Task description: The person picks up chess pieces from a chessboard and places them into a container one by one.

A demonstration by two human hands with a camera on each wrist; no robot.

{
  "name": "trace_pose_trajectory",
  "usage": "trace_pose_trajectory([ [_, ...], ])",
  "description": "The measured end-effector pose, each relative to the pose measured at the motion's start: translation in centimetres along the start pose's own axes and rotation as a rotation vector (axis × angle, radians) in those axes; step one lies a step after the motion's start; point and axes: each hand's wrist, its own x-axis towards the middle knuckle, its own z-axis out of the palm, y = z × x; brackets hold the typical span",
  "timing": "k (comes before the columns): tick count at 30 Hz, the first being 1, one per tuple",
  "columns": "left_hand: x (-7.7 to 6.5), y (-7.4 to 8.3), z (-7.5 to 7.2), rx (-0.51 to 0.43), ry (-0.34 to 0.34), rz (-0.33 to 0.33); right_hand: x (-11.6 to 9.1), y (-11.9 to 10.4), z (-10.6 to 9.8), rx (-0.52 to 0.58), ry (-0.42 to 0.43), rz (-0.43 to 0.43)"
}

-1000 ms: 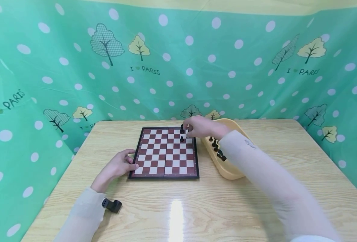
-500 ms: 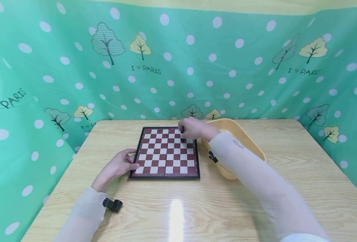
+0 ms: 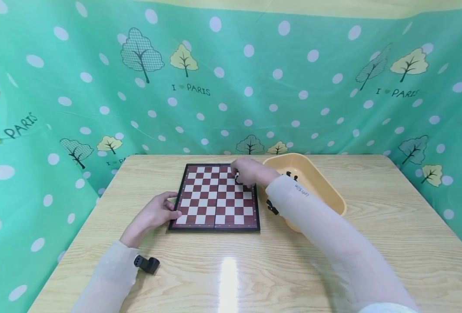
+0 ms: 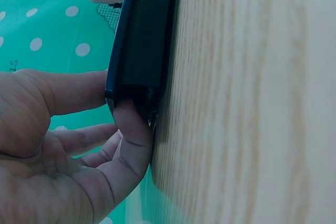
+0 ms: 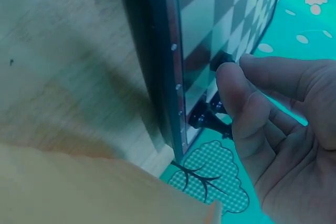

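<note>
A brown-and-white chessboard (image 3: pixel 199 195) lies unfolded on the table. My left hand (image 3: pixel 156 213) grips its near-left edge; in the left wrist view the thumb and a bent finger pinch the board's black rim (image 4: pixel 144 35). Over the board's far-right part, my right hand (image 3: pixel 250 171) pinches a small black chess piece (image 5: pixel 223 60) between thumb and index finger, down at the squares. Beside those fingers a black chess piece (image 5: pixel 207 118) stands on the board, and another shows partly behind it. The right hand hides most of these pieces in the head view.
A yellow plastic tray (image 3: pixel 328 191) stands right of the board, holding several black chess pieces (image 3: pixel 288 174); the right sleeve covers part of it. A polka-dot green curtain (image 3: pixel 231 78) hangs behind the wooden table (image 3: pixel 254 269).
My right hand has moved left over the board, then slightly nearer, covering the black pieces that showed earlier. The left hand keeps its grip on the board's edge.
</note>
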Motion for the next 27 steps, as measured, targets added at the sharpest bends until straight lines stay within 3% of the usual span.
trace_pose_trajectory([
  [12,0.05,0.06,0.0,-0.001,0.005,0.011,0.42,0.66,0.45,-0.05,0.033,-0.036],
  [27,-0.09,0.2,-0.04,-0.001,-0.002,-0.001,0.55,0.98,0.34,-0.144,0.02,-0.154],
])
